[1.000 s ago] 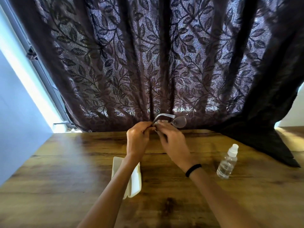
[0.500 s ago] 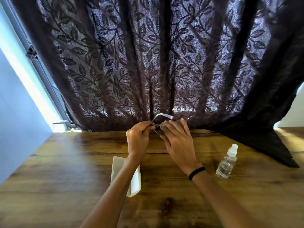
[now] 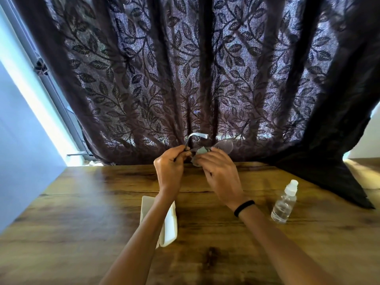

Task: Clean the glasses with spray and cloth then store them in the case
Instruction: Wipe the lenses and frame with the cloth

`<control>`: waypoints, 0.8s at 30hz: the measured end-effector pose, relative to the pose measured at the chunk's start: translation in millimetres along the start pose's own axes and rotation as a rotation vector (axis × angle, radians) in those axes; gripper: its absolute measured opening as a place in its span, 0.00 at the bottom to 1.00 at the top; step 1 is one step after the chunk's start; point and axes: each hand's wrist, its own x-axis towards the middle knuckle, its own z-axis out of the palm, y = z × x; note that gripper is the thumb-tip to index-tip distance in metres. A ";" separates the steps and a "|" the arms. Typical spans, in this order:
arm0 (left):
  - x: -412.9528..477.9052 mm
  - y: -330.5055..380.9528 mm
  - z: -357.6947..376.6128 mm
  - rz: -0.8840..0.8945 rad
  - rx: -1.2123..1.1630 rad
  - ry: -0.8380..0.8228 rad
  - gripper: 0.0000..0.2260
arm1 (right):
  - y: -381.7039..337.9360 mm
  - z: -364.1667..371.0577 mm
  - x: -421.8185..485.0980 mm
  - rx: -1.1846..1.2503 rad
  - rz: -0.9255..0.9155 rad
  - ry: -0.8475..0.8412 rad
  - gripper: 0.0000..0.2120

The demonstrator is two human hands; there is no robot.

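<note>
Above the desk's far edge, the left hand pinched the glasses; the right hand's grip pressed a pale cloth on a lens. The smooth white case (partly under a forearm) lay mid-desk.

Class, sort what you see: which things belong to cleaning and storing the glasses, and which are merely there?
Belong to the job:
glasses, gripped by the left hand
cloth, pinched by the right hand
spray bottle
white case

Merely there:
leaf-patterned curtain
black wristband
wooden table
</note>
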 end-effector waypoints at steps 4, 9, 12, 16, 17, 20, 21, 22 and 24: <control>1.7 1.0 -2.1 0.053 0.038 -0.023 0.07 | 7.6 -2.9 -1.5 -0.161 0.043 0.019 0.08; 1.6 0.2 1.0 0.071 0.011 -0.039 0.07 | 7.9 -2.6 1.2 -0.165 0.108 -0.115 0.17; 0.7 -1.8 1.8 0.064 0.005 -0.033 0.08 | 3.4 -0.4 0.5 -0.047 0.112 -0.194 0.19; -0.5 -1.0 -0.5 0.066 -0.010 -0.024 0.07 | 4.7 -0.7 -0.1 0.052 0.043 -0.294 0.21; -0.7 -1.0 -1.6 0.059 -0.014 -0.017 0.07 | 6.5 -2.2 0.4 0.051 0.012 -0.309 0.23; 1.5 -2.3 -4.5 0.017 0.000 0.017 0.06 | 9.8 -8.3 0.7 0.020 -0.064 -0.282 0.24; 2.6 -3.0 -4.9 0.020 0.012 0.021 0.06 | 10.4 -10.1 -0.2 0.016 -0.072 -0.266 0.23; 3.1 -3.3 -4.9 0.030 0.021 0.018 0.06 | 11.2 -11.7 -1.0 0.015 -0.074 -0.247 0.21; 1.9 -2.8 -4.4 0.048 0.037 0.006 0.07 | 13.0 -14.5 -3.3 0.006 -0.076 -0.206 0.19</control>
